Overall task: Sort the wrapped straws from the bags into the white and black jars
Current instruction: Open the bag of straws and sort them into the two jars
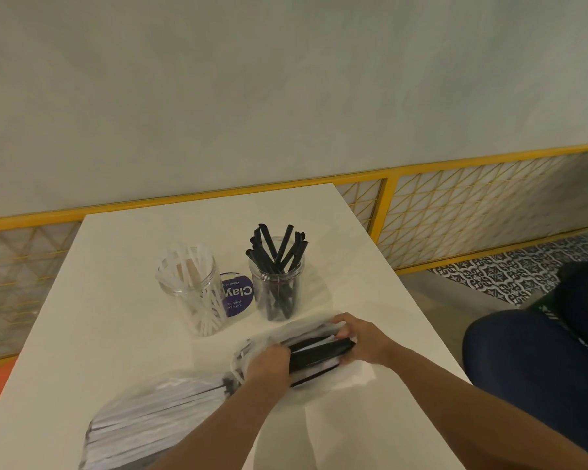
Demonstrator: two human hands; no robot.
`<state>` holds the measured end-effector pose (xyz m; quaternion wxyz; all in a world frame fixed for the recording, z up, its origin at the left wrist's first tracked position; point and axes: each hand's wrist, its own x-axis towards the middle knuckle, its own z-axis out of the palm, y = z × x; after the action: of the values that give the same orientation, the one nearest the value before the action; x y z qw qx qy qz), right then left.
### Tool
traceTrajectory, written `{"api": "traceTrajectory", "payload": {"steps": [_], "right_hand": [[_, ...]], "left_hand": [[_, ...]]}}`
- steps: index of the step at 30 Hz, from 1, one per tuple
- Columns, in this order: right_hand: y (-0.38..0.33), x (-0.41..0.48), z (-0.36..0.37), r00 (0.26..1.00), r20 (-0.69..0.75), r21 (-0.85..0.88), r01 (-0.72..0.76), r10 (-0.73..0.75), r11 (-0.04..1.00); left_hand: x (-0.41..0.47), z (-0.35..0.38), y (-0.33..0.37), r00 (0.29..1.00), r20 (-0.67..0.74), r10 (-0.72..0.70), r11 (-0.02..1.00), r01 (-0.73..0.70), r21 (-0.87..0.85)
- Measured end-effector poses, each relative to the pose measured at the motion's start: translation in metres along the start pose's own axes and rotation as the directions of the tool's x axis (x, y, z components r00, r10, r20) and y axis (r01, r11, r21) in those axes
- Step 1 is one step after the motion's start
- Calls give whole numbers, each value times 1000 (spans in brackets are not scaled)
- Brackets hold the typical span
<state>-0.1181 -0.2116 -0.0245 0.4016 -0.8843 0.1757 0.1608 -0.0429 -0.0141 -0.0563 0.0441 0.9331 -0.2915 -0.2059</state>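
so, left hand (269,362): curled over the left end of the black straws (319,354), gripping them at the mouth of the clear bag (350,379).
right hand (360,340): wrapped round the right end of the same bundle, holding it.
black straws: bundled, lying crosswise on the near middle of the worktop (116,300), between both hands.
clear bag: crumpled on the worktop, under and around the bundle.
second bag (116,403): at the near left, lying flat, packed with white straws (150,425), just beside the left forearm.
white jar (170,286): clear, upright, behind the bags, holding white straws leaning at angles.
black jar (260,290): clear, upright, right of the white jar and apart from it, holding black straws fanned out.
purple sticker (239,295): round, flat on the worktop between the jars.
yellow railing (421,169): along the far edge of the worktop.
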Motion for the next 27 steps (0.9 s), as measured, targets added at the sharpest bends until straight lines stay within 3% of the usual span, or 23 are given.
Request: {"api": "traceTrajectory", "payload": {"steps": [6,9,13,19,20,22,24,27], "right_hand": [[1,-3,0,999,-50,16,10,-9,1000],[-3,-5,-1,999,-40,20,-4,5,1000],[-12,-1,-2,999,37,-143,-26,32,989],[-52,4,-12,997,-50,-283,35,-51,958],[-64,3,-14,993,-96,-235,51,-75,971],[-89,-1,-19,974,-202,63,115,-101,991],[-113,-9,-23,965,-229,387,209,-126,898],[-136,-11,-23,950,-236,494,299,-205,817]], "left_hand": [[-3,-8,-1,999,1,-35,990,34,-136],[-4,-18,-3,1000,21,9,934,-1,-357],[-9,-35,-3,992,84,95,677,-3,-736],[-10,-73,-3,975,104,197,349,29,-937],[-10,-79,-3,973,101,206,283,40,-958],[-10,-89,-2,973,83,214,154,50,-987],[-12,-98,-1,970,85,226,71,70,-995],[-18,-109,-2,963,63,263,-42,76,-996]]}}
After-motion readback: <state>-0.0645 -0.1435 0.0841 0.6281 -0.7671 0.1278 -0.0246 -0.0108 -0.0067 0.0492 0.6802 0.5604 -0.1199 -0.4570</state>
